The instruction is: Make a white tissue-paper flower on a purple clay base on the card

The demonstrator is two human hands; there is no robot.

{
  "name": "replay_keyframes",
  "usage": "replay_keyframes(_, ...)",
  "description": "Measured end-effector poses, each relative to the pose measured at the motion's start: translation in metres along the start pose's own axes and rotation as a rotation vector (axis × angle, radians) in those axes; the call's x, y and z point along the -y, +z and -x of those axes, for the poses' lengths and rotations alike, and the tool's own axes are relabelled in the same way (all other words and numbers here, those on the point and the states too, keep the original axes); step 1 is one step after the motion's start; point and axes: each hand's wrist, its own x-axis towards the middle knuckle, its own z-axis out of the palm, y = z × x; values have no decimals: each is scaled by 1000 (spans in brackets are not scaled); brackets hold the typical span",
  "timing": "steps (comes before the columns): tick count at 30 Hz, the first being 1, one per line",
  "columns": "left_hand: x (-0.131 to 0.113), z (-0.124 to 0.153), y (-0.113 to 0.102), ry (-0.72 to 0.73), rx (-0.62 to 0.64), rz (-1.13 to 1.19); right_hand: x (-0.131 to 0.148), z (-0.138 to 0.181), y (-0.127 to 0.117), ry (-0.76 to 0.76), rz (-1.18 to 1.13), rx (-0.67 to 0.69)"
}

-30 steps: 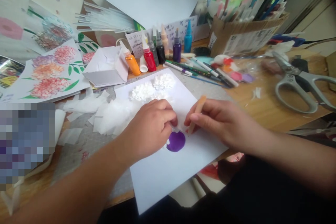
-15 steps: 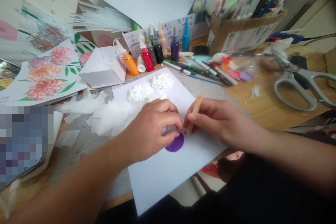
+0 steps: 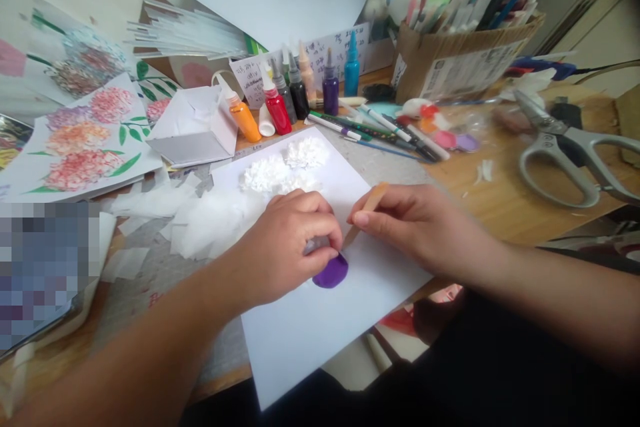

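Pale wood showed at the right of the tabletop (image 3: 500, 207), where large grey metal scissors (image 3: 556, 170) lay near a brown cardboard box (image 3: 465, 70) packed with brushes and pens. Small plastic paint bottles, among them an orange one (image 3: 244, 121) and a bright blue one (image 3: 351, 73), stood behind a white paper sheet (image 3: 295, 347). On that sheet lay a flat, round purple disc (image 3: 330, 273), below ruffled white clusters (image 3: 263, 175). The left hand (image 3: 300, 237) curved over the disc's upper edge, thumb and forefinger tips close together; whether they pinched anything could not be told. The right hand (image 3: 407, 223) had thumb and fingers clamped on a flat tan stick (image 3: 373, 200), slanting down toward the disc. Loose white tissue pieces (image 3: 205, 220) lay left of the clusters.
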Motion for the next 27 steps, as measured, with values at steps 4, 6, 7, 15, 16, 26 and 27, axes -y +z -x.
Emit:
replay_keyframes(4,-1,-1,1,-44,4,20,0,0,3,37,38,-7)
replay_keyframes(6,-1,-1,1,-60,-7,13,-1,0,3,57,50,-6)
replay_keyframes(7,-1,-1,2,-65,-15,9,-2,-1,3,63,53,-6)
replay_keyframes(15,0,-1,1,-109,-88,9,-2,-7,4,105,74,17)
replay_keyframes(16,-1,-1,-1,-121,-116,17,-1,-8,4,125,68,11)
replay_keyframes(26,32,5,-41,-321,-742,96,1,-5,-2,268,-123,43)
replay_keyframes(27,37,7,-46,-314,-819,108,1,-5,-2,250,-82,39)
